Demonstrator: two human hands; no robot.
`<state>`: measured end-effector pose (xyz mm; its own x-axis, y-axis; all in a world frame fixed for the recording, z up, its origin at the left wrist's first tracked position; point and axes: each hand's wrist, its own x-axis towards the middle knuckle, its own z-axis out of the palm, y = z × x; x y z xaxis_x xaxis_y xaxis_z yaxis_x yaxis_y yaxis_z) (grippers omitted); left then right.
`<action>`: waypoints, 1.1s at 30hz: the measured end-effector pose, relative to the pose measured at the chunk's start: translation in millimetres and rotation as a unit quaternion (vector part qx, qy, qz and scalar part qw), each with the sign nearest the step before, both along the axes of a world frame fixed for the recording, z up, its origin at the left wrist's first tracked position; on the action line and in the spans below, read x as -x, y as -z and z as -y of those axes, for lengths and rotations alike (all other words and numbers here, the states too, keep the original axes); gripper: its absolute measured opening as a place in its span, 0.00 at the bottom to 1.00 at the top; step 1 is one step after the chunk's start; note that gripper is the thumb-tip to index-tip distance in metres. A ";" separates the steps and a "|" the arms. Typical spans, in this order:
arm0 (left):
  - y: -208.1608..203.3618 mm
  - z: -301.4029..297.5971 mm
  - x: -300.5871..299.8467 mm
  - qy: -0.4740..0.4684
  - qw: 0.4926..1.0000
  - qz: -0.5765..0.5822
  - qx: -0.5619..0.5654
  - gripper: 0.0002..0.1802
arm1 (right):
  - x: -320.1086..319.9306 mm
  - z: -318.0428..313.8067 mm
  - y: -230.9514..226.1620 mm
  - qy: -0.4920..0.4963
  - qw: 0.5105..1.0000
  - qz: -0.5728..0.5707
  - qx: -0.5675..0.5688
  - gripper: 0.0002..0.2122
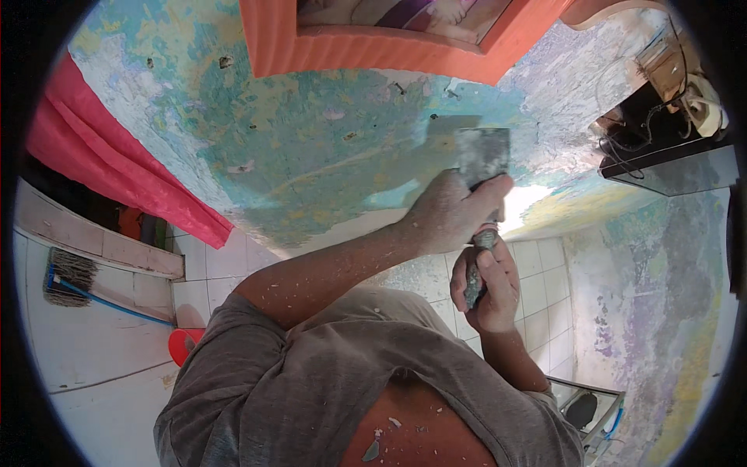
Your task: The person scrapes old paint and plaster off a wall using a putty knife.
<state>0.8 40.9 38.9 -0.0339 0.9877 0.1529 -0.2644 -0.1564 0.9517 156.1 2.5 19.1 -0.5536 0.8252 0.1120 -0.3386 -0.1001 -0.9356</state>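
Head view shows your left hand (445, 212) clasping the scraper (482, 159) near its blade (485, 146) and your right hand (499, 289) wrapped around its handle (486, 237), before the patchy wall (311, 148).

Left forearm (334, 268) is extended rightward | left hand (450, 212) is placed higher, clenched | right hand (496, 289) is curled just below

The scraper (484, 149) has a flat blade that looks like metal, dull and smeared with white. The wall (303, 148) is rough, with patchy, flaky paint. The orange frame (373, 53) has wavy ridges. The pink curtain (117, 148) is cloth with a little shine. The grey shirt (327, 366) is matt cloth. The floor tiles (533, 288) look smooth.
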 end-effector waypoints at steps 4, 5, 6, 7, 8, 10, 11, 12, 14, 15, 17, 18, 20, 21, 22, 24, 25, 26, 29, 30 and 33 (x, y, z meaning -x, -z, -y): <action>-18.7 -7.8 1.4 0.068 0.998 -0.001 -0.017 0.20 | 3.1 3.5 -31.1 0.011 0.998 -0.017 0.063 0.19; -22.4 -8.6 2.4 0.081 0.996 0.045 -0.004 0.21 | 3.1 2.9 -40.6 0.013 0.998 -0.016 0.063 0.19; -27.1 -6.2 5.5 0.073 0.996 0.045 0.009 0.22 | 3.5 3.1 -49.9 0.002 0.996 -0.016 0.093 0.20; -30.4 -5.2 8.4 0.075 0.996 0.045 0.009 0.22 | 3.8 3.8 -57.9 -0.008 0.992 -0.016 0.123 0.21; -33.3 -5.2 11.5 0.087 0.993 0.076 0.013 0.21 | 4.0 4.8 -63.7 -0.022 0.991 -0.028 0.127 0.22; -41.1 -4.8 14.9 0.105 0.988 0.109 0.021 0.19 | 3.8 6.6 -80.1 -0.024 0.991 -0.024 0.132 0.22; -41.9 -6.7 14.5 0.111 0.987 0.111 0.021 0.19 | 3.6 7.6 -86.6 -0.031 0.990 -0.022 0.137 0.22; -44.4 -7.4 15.8 0.107 0.989 0.103 0.018 0.18 | 3.6 8.6 -91.8 -0.038 0.988 -0.036 0.149 0.22; -48.9 -6.1 19.0 0.105 0.990 0.096 0.013 0.18 | 6.4 12.3 -103.7 -0.048 0.984 -0.045 0.166 0.22; -50.4 -5.6 20.6 0.115 0.984 0.129 0.040 0.16 | 7.8 14.2 -108.5 -0.056 0.979 -0.056 0.185 0.21; -51.7 -4.4 24.9 0.129 0.977 0.160 0.066 0.15 | 16.3 20.8 -115.8 -0.056 0.977 -0.063 0.195 0.21; -51.3 -3.5 27.4 0.133 0.971 0.185 0.066 0.13 | 22.2 25.5 -119.8 -0.053 0.976 -0.054 0.205 0.21; -54.9 1.0 37.6 0.150 0.964 0.211 0.066 0.10 | 31.2 31.5 -127.2 -0.058 0.973 -0.048 0.219 0.20; -57.1 3.1 41.9 0.156 0.963 0.210 0.065 0.10 | 33.9 31.9 -130.8 -0.053 0.973 -0.050 0.217 0.20; -58.5 4.6 45.5 0.152 0.961 0.214 0.082 0.10 | 36.5 31.6 -134.1 -0.062 0.967 -0.053 0.241 0.20; -60.2 6.5 48.3 0.152 0.959 0.216 0.098 0.10 | 39.5 32.2 -135.2 -0.069 0.961 -0.057 0.263 0.20; -60.7 7.6 48.4 0.132 0.965 0.205 0.097 0.10 | 40.3 31.8 -133.1 -0.067 0.960 -0.059 0.265 0.20; -61.2 7.7 49.0 0.112 0.970 0.194 0.096 0.10 | 41.3 31.1 -130.2 -0.066 0.959 -0.062 0.268 0.20; -54.0 1.0 49.2 0.110 0.975 0.181 0.059 0.10 | 42.9 32.5 -116.4 -0.045 0.970 -0.052 0.233 0.20; -53.3 0.4 49.3 0.114 0.975 0.180 0.060 0.10 | 45.0 33.6 -110.4 -0.042 0.970 -0.055 0.233 0.20; -47.7 -3.0 51.7 0.089 0.981 0.159 0.067 0.12 | 51.2 30.4 -85.6 -0.006 0.986 -0.019 0.164 0.19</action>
<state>-50.9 44.0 86.6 0.1156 0.9928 0.0310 -0.5634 0.0398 0.8252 104.9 -27.9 104.7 -0.5646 0.8136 -0.1386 -0.3704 -0.3999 -0.8384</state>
